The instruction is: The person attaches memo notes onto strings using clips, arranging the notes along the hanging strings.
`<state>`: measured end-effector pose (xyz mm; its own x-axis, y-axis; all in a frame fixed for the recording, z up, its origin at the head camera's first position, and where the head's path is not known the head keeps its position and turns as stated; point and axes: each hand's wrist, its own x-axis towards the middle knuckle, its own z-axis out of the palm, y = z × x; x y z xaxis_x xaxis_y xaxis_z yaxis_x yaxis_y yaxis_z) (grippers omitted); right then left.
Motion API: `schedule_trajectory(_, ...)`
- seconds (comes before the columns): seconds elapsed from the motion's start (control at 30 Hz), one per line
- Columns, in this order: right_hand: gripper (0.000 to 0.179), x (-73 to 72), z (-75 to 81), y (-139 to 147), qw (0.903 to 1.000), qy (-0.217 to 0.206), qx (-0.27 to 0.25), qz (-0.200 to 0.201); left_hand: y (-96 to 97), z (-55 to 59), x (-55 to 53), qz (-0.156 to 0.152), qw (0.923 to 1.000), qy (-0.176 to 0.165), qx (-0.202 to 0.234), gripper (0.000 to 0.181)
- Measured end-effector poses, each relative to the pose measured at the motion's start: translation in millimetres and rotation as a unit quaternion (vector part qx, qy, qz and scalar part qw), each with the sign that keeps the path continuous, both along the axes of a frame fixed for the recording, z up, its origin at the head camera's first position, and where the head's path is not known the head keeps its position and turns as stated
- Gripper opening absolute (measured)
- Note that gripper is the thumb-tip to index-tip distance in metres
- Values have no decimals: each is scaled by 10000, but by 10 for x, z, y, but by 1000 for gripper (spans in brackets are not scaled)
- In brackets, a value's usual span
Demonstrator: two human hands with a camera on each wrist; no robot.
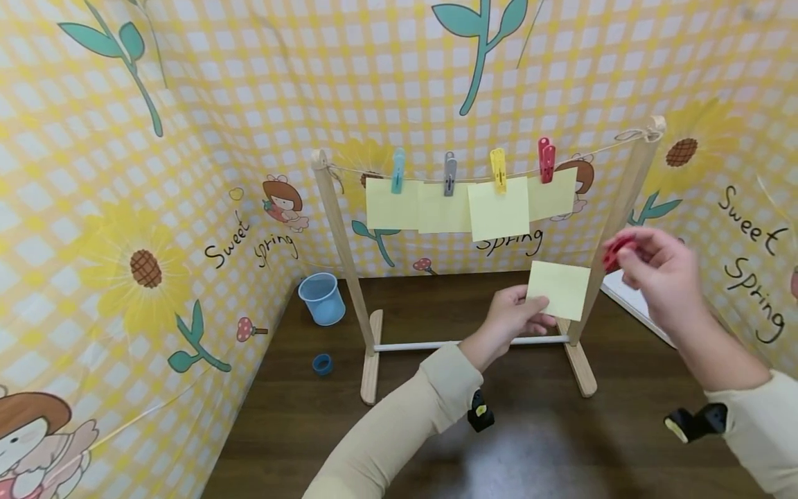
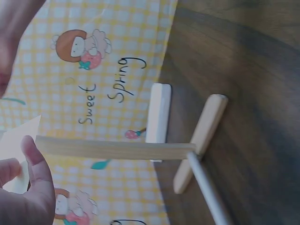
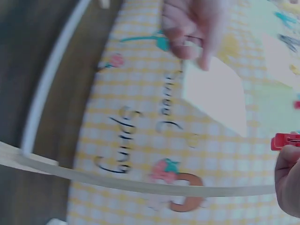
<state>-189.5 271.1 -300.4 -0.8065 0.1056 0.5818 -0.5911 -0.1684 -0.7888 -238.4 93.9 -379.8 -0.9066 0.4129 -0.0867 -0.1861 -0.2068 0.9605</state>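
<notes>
My left hand [image 1: 519, 313] pinches a pale yellow square of paper [image 1: 560, 290] by its lower left corner, in front of a wooden stand. To its right, my right hand [image 1: 666, 274] holds a red clothespin [image 1: 617, 252] between thumb and fingers, near the stand's right post [image 1: 614, 201]. Above them a thin string [image 1: 598, 149] carries several paper squares. A teal clothespin [image 1: 397, 171], a grey clothespin [image 1: 449, 174], a yellow clothespin [image 1: 498, 170] and another red clothespin [image 1: 546, 161] clip them there. In the right wrist view, the held red clothespin [image 3: 285, 141] shows at the right edge.
A light blue bucket [image 1: 322, 299] and a small blue ring [image 1: 322, 364] stand left of the stand on the dark wooden surface [image 1: 280, 430]. A white flat object [image 1: 636, 305] lies behind the right post. A white bar [image 1: 418, 346] joins the stand's feet. Checked cloth [image 1: 218, 90] surrounds it.
</notes>
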Motion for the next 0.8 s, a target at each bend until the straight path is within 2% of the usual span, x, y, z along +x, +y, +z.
schedule_trajectory(0.07, 9, -52, 181, 19, 9988, 31, -488, -19, 70, 78, -22, -25, 10000, 62, 53, 11)
schedule_trajectory(0.13, 6, -101, 352, 36, 9972, 80, -727, -155, 137, 149, -40, -2, 9998, 109, 148, 10)
schedule_trajectory(0.33, 14, -232, 816, 59, 9944, 74, -775, -719, 309, 378, -84, 18, 9986, 334, 404, 12)
schedule_trajectory(0.47, 15, -326, 1076, 53, 9937, -241, -892, -642, 405, 546, -118, 153, 9978, 338, 553, 13)
schedule_trajectory(0.6, 12, -418, 1255, 24, 9911, -526, -1110, -507, 499, 673, -136, 283, 9967, 291, 709, 13)
schedule_trajectory(0.8, 11, -551, 1372, -26, 9886, -1040, -920, -587, 588, 783, -184, 410, 9946, 286, 905, 13)
